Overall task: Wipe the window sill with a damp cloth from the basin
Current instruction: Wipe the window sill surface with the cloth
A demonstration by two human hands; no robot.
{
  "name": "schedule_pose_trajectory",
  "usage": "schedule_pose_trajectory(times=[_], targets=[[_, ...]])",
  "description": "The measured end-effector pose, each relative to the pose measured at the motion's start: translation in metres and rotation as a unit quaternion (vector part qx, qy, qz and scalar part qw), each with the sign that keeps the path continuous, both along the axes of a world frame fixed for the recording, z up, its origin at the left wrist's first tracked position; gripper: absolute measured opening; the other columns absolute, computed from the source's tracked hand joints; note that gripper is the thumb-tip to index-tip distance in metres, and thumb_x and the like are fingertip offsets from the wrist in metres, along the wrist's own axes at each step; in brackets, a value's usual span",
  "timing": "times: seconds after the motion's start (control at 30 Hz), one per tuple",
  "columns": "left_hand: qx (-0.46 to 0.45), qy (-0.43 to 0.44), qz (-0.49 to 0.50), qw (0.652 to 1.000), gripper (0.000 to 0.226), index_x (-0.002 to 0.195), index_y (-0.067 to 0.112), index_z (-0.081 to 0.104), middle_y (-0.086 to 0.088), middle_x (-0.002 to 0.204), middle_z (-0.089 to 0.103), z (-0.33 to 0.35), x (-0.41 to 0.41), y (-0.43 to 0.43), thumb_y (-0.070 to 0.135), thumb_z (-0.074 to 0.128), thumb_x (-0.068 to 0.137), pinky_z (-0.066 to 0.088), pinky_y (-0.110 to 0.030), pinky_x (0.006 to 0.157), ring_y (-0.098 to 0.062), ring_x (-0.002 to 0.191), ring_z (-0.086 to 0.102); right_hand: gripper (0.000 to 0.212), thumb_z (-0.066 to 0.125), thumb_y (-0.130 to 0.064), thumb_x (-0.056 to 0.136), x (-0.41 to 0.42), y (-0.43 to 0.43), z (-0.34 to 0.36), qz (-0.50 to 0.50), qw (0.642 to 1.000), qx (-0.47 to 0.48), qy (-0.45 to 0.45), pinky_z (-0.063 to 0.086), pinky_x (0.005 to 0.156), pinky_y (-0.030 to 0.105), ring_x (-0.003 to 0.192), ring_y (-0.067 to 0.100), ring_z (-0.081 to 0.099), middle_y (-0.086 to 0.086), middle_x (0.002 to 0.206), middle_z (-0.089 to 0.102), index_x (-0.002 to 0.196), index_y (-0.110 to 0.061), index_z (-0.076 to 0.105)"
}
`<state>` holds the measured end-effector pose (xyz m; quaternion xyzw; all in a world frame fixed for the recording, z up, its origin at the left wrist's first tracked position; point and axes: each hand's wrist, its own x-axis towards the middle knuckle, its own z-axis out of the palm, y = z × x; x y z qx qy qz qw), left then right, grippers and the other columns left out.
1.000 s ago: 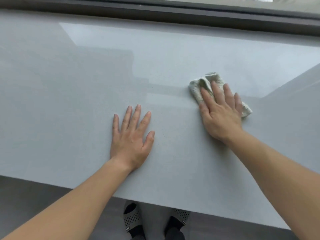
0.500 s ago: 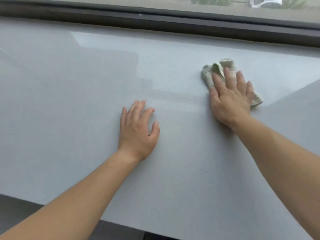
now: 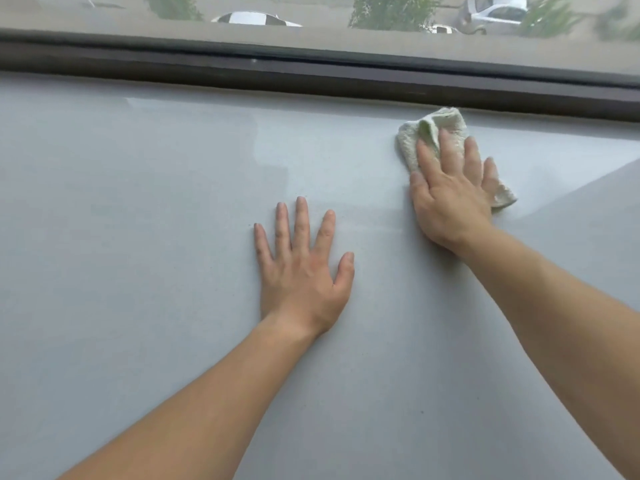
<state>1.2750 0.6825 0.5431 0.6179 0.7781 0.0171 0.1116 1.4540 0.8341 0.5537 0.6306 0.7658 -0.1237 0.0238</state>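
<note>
A wide pale grey window sill [image 3: 138,237] fills the view. My right hand [image 3: 450,199] presses flat on a crumpled off-white cloth [image 3: 408,143] at the far right of the sill, with the cloth's far end almost at the window frame. The palm hides much of the cloth, and one corner pokes out to the right of my fingers. My left hand [image 3: 304,271] lies flat on the sill's middle, fingers spread, holding nothing. No basin is in view.
A dark window frame [image 3: 311,77] runs along the back edge of the sill. Through the glass above it I see parked cars [image 3: 495,12] and bushes outside. A faint streak crosses the sill between my hands.
My right hand has slid the cloth away from me, toward the window frame. My left hand curled briefly and now lies flat again. The view has tilted up, so the sill's front edge is out of sight.
</note>
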Motion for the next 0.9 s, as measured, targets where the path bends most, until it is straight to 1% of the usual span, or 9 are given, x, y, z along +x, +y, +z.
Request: schedule_pose_trajectory(times=[0.1,0.2,0.37,0.47,0.6,0.7,0.73,0.8,0.9], targets=[[0.009,0.004,-0.001,1.000,0.070,0.157,0.030,0.013,-0.008,0.167,-0.004,-0.002,-0.001,-0.002,0.059,0.021,0.094,-0.003,-0.061,0.119,-0.030,0.152,-0.012,0.059,0.013,-0.053,0.100,-0.019,-0.038,0.001,0.138,0.990,0.009,-0.001,-0.009,0.122,0.051,0.154,0.023,-0.014,-0.010,0.168,-0.006,0.157,-0.042,0.009],[0.012,0.007,-0.004,1.000,0.070,0.156,0.029,0.020,-0.010,0.167,0.003,-0.003,-0.001,-0.002,0.058,0.025,0.094,0.001,-0.062,0.119,-0.032,0.153,-0.006,0.059,0.012,-0.055,0.099,-0.012,-0.024,0.004,0.191,0.982,-0.004,-0.002,-0.007,0.122,0.047,0.154,0.019,-0.010,-0.015,0.168,0.000,0.156,-0.044,0.016],[0.014,0.013,-0.006,1.000,0.070,0.156,0.029,0.021,-0.010,0.166,0.005,-0.004,-0.001,0.000,0.057,0.027,0.093,0.003,-0.062,0.119,-0.031,0.153,-0.004,0.056,0.014,-0.055,0.102,-0.023,0.031,0.000,0.153,0.988,0.018,0.006,-0.006,0.123,0.048,0.154,0.020,-0.008,-0.013,0.168,0.002,0.157,-0.044,0.016],[0.012,0.018,-0.007,1.000,0.070,0.156,0.028,0.020,-0.010,0.166,0.004,-0.003,-0.001,0.000,0.057,0.026,0.093,0.003,-0.062,0.119,-0.031,0.153,-0.005,0.057,0.011,-0.058,0.101,0.009,0.045,-0.002,0.146,0.989,0.014,0.005,-0.007,0.123,0.045,0.154,0.016,-0.009,-0.015,0.168,-0.001,0.157,-0.047,0.012],[0.004,0.016,-0.009,1.000,0.070,0.157,0.028,0.017,-0.010,0.167,0.001,-0.003,0.000,0.000,0.058,0.023,0.093,0.002,-0.062,0.119,-0.030,0.153,-0.007,0.055,0.013,-0.056,0.102,0.074,0.050,-0.001,0.001,1.000,-0.004,-0.003,-0.009,0.123,0.044,0.154,0.015,-0.010,-0.014,0.168,-0.004,0.156,-0.048,0.010],[0.001,0.019,-0.008,1.000,0.070,0.157,0.028,0.016,-0.011,0.167,0.000,-0.002,0.000,0.000,0.058,0.022,0.094,0.002,-0.062,0.119,-0.030,0.152,-0.008,0.055,0.017,-0.050,0.103,0.051,0.030,-0.001,-0.099,0.995,0.002,0.003,-0.007,0.123,0.048,0.154,0.020,-0.009,-0.010,0.169,-0.003,0.157,-0.043,0.011],[0.000,0.020,-0.008,1.000,0.070,0.157,0.028,0.016,-0.011,0.166,0.000,-0.001,0.000,0.000,0.058,0.022,0.094,0.002,-0.062,0.119,-0.030,0.152,-0.008,0.055,0.017,-0.050,0.103,0.039,0.014,-0.002,-0.089,0.996,0.009,-0.001,-0.007,0.122,0.049,0.154,0.022,-0.009,-0.009,0.169,-0.005,0.158,-0.043,0.010],[-0.002,0.020,-0.009,1.000,0.070,0.157,0.028,0.015,-0.010,0.166,-0.001,-0.001,0.000,0.000,0.058,0.022,0.093,0.001,-0.062,0.119,-0.030,0.152,-0.009,0.057,0.015,-0.054,0.102,0.033,-0.022,-0.001,0.017,1.000,0.020,-0.005,-0.009,0.122,0.047,0.154,0.021,-0.012,-0.011,0.168,-0.007,0.157,-0.044,0.006],[-0.004,0.021,-0.008,1.000,0.070,0.157,0.029,0.015,-0.010,0.167,-0.002,-0.001,0.000,-0.001,0.058,0.021,0.093,0.000,-0.062,0.119,-0.030,0.152,-0.010,0.058,0.007,-0.059,0.098,0.073,-0.026,0.005,0.119,0.993,-0.001,-0.018,-0.008,0.123,0.041,0.153,0.013,-0.012,-0.018,0.166,-0.006,0.155,-0.049,0.007]])
